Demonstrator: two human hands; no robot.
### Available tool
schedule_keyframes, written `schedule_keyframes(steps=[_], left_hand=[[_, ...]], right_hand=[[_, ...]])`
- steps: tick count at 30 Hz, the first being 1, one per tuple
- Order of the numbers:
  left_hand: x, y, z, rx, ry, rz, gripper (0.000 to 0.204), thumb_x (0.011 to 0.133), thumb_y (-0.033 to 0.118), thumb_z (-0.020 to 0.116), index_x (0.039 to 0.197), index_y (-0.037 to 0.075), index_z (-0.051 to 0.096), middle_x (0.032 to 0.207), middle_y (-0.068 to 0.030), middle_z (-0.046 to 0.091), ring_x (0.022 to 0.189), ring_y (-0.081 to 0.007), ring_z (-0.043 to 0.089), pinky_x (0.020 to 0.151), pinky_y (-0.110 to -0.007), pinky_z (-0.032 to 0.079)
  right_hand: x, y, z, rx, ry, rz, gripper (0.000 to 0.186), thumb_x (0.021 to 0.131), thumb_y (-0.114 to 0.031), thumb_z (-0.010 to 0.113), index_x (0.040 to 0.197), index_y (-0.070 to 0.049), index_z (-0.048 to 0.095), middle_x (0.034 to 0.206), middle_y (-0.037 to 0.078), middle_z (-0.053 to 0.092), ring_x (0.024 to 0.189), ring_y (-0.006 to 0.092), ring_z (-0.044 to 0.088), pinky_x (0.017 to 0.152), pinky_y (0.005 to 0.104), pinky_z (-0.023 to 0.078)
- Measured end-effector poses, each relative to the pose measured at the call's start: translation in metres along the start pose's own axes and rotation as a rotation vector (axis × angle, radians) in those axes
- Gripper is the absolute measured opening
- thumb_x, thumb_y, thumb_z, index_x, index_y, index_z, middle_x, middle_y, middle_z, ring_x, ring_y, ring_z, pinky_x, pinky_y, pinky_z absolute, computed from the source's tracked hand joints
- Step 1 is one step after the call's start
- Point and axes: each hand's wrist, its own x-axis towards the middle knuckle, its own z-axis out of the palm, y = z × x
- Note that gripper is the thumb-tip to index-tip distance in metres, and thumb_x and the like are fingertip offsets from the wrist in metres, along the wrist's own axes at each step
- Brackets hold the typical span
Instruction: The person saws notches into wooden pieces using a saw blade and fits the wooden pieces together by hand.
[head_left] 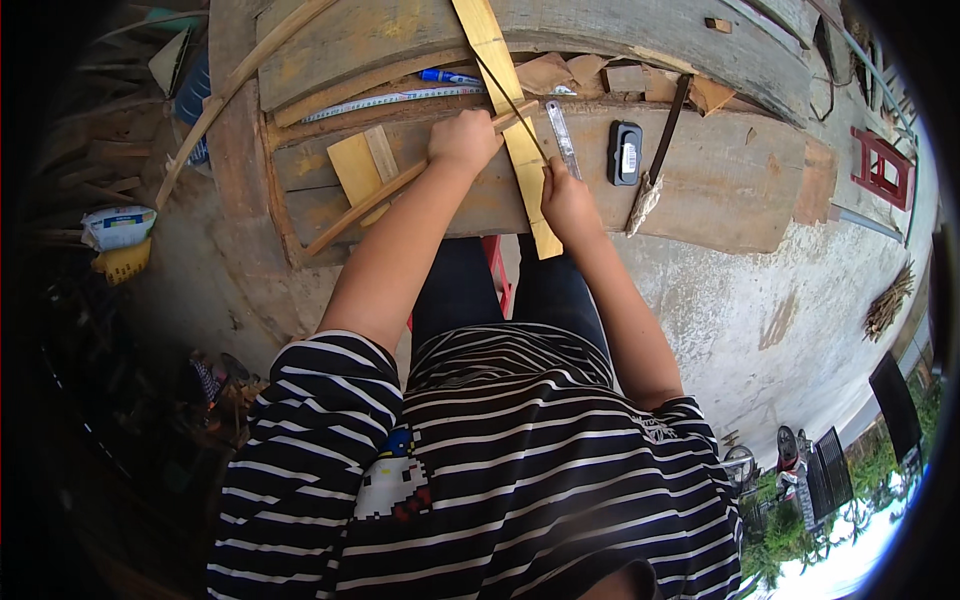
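Observation:
My left hand is closed on a narrow wooden strip, which runs diagonally across the workbench to a long yellow board. My right hand is closed on a long, thin dark tool, perhaps a blade, lying slanted over the yellow board. Just right of that board lies a clear ruler. A tape measure strip and a blue marker lie behind my left hand. Two short board pieces rest left of it.
The weathered plank bench holds a black oblong case, a dark bar with a wrapped handle and wood scraps. A long pale batten slants at left, near sacks. A red stool is at right.

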Motion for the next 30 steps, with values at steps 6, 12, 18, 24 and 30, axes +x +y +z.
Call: schedule_keyframes(steps=[6, 12, 18, 24, 30], left_hand=[[0.001, 0.0, 0.002, 0.018, 0.006, 0.003, 0.038, 0.082, 0.041, 0.064, 0.102, 0.009, 0.069, 0.096, -0.0161, 0.071, 0.092, -0.0326, 0.069, 0.081, -0.044, 0.055], [0.0, 0.002, 0.0, 0.048, 0.028, -0.007, 0.039, 0.081, 0.043, 0.064, 0.101, 0.01, 0.069, 0.097, -0.016, 0.071, 0.092, -0.0328, 0.069, 0.081, -0.044, 0.055], [0.0, 0.003, 0.001, 0.038, 0.049, -0.007, 0.04, 0.08, 0.044, 0.065, 0.101, 0.01, 0.07, 0.096, -0.0162, 0.071, 0.091, -0.0328, 0.069, 0.081, -0.044, 0.055], [0.0, 0.005, -0.001, 0.042, 0.055, -0.025, 0.04, 0.079, 0.045, 0.067, 0.101, 0.011, 0.071, 0.096, -0.0165, 0.071, 0.092, -0.0337, 0.069, 0.081, -0.045, 0.055], [-0.001, 0.006, -0.001, 0.06, 0.047, -0.035, 0.039, 0.08, 0.044, 0.067, 0.099, 0.01, 0.07, 0.098, -0.0164, 0.071, 0.093, -0.033, 0.069, 0.081, -0.043, 0.055]], right_hand=[[-0.055, 0.008, -0.021, -0.027, -0.079, 0.128, 0.021, 0.098, -0.021, 0.044, 0.102, -0.003, 0.054, 0.077, 0.03, 0.063, 0.077, 0.0484, 0.063, 0.07, 0.0573, 0.05], [0.016, -0.005, -0.008, -0.005, -0.036, 0.028, 0.021, 0.098, -0.023, 0.045, 0.103, -0.005, 0.054, 0.08, 0.031, 0.064, 0.079, 0.0485, 0.063, 0.072, 0.0573, 0.05], [-0.069, 0.027, -0.011, 0.002, -0.073, 0.156, 0.022, 0.099, -0.024, 0.044, 0.106, -0.006, 0.054, 0.081, 0.03, 0.064, 0.079, 0.0491, 0.063, 0.071, 0.0581, 0.05], [-0.005, -0.01, -0.003, -0.024, -0.033, 0.06, 0.025, 0.099, -0.026, 0.042, 0.11, -0.006, 0.054, 0.08, 0.027, 0.066, 0.077, 0.0456, 0.066, 0.068, 0.0544, 0.052], [-0.045, -0.007, -0.034, -0.007, -0.086, 0.161, 0.023, 0.099, -0.024, 0.044, 0.102, -0.005, 0.055, 0.081, 0.027, 0.065, 0.078, 0.0463, 0.064, 0.069, 0.0548, 0.051]])
